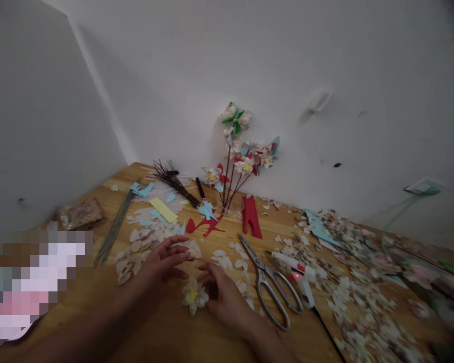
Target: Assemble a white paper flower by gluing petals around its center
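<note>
My left hand (pixel 168 259) is over the table with its fingers curved and apart. Pale petals (pixel 193 248) are at its fingertips; whether it touches them I cannot tell. My right hand (pixel 227 297) has its fingers closed at the right side of a small white artificial flower (pixel 194 296) with a yellow centre. The flower faces up, just below the left thumb. Loose white petals (pixel 222 259) lie beyond the right hand. To its right are large scissors (pixel 267 282), blades partly apart, and a white glue gun (pixel 295 267) with a red light.
Finished flowers on brown stems (pixel 245 164) stand against the wall. Nearby are red felt pieces (pixel 250 217), a bundle of brown stems (pixel 177 184), thin wires (pixel 117 224) and a yellow strip (pixel 163 209). Heaped petals (pixel 348 292) cover the right side. The glue gun's black cord (pixel 327 330) runs toward me.
</note>
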